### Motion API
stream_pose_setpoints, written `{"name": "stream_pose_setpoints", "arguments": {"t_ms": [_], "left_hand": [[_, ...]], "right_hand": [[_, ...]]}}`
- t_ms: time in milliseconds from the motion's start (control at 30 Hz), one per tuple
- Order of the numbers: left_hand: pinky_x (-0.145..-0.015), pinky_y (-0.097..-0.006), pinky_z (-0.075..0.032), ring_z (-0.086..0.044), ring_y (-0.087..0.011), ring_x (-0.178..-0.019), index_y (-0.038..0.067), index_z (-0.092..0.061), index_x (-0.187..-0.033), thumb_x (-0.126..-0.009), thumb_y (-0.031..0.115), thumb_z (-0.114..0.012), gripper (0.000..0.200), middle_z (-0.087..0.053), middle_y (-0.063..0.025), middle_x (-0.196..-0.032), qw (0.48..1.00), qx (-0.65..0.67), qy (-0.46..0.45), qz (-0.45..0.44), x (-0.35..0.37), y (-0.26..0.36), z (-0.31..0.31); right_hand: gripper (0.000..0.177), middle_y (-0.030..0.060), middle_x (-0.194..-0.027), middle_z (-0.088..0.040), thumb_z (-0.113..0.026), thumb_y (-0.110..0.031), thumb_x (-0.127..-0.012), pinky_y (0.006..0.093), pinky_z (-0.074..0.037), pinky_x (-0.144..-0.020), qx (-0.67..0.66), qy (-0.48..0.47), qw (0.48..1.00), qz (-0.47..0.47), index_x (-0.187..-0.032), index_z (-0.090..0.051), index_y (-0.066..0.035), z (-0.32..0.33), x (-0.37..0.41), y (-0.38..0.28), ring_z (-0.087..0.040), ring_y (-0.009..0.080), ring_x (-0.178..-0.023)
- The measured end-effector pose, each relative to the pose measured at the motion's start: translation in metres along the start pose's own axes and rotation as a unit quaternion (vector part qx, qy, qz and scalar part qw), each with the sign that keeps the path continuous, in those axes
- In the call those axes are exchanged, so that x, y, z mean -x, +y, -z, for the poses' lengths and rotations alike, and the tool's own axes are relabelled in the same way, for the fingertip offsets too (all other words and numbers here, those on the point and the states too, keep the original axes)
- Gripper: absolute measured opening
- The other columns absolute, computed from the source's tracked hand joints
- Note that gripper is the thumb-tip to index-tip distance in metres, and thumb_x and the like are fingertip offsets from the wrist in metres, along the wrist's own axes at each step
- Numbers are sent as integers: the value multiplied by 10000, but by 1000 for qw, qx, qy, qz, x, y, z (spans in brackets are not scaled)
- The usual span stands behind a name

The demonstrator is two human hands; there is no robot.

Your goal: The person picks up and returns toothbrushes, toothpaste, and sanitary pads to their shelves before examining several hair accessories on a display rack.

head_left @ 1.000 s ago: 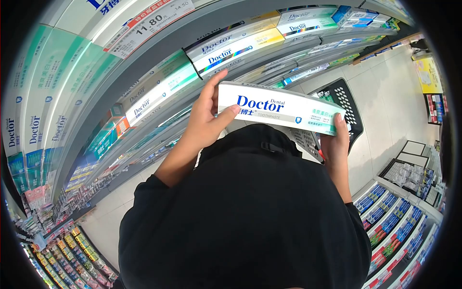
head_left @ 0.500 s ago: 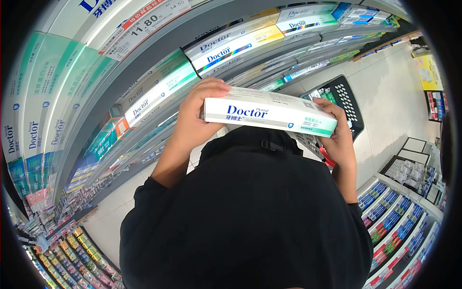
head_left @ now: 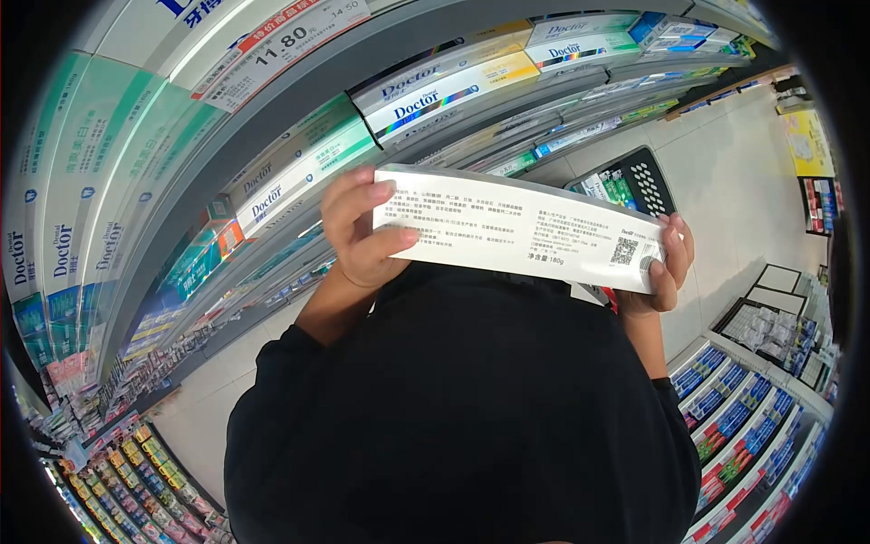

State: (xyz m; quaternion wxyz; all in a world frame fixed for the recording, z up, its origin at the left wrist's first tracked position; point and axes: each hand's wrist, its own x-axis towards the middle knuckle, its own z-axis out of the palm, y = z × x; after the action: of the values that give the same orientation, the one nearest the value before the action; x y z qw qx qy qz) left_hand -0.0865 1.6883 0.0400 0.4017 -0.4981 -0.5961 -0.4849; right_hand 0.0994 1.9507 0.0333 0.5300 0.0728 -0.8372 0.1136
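Observation:
A white toothpaste box (head_left: 507,231) is held crosswise in front of my chest, tilted slightly down to the right. Its printed text side, with a QR code near the right end, faces me. My left hand (head_left: 362,227) grips the left end, thumb on the near face and fingers at the top edge. Around the right end, my right hand (head_left: 666,263) is closed, with fingertips on the corner. Similar toothpaste boxes (head_left: 308,172) with green ends stand on the shelf beyond my left hand.
Shelves of toothpaste curve along the left and top, with a price tag (head_left: 281,54) on an edge. A dark shopping basket (head_left: 645,186) holding green packs is behind the box. Another product shelf (head_left: 752,426) stands at lower right, a hanging-goods rack (head_left: 136,480) at lower left.
The toothpaste box has been turned from its brand-name side to its text side and has come slightly lower and closer. Both hands have shifted their hold with it.

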Motion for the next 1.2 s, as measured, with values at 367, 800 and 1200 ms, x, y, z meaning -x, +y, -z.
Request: {"name": "stream_pose_setpoints", "arguments": {"t_ms": [367, 800, 1200], "left_hand": [[-910, -372, -421, -486, -314, -1132, 200, -581, -942, -673, 132, -797, 352, -524, -104, -1150, 998, 11, -47, 47, -6, 8, 2], [-710, -249, -470, -568, -114, -850, 45, -435, -1258, -865, 143, -624, 447, -577, -87, -1001, 765, 339, -66, 543, -8, 10, 2], [-335, -202, -248, -322, -54, -388, 29, -610, -898, -935, 637, -213, 726, -400, 19, -504, 519, 296, -279, 752, -21, 1, 8]], "right_hand": [[551, 193, -1233, -506, -736, -68, -753, 467, -468, -943, -29, 7, 999, -23, -1153, -361, -128, -1, 6, 1, -527, 403, -1132], [868, 220, -1259, -473, -671, -193, -827, 387, -368, -994, -472, -157, 671, -550, -1456, -90, -48, 4, -11, -16, -498, 262, -1154], [450, -23, -406, -365, -483, -535, -904, 241, -324, -376, -471, -94, 214, -850, -751, -538, -116, -11, -3, -10, -374, 112, -323]]}}
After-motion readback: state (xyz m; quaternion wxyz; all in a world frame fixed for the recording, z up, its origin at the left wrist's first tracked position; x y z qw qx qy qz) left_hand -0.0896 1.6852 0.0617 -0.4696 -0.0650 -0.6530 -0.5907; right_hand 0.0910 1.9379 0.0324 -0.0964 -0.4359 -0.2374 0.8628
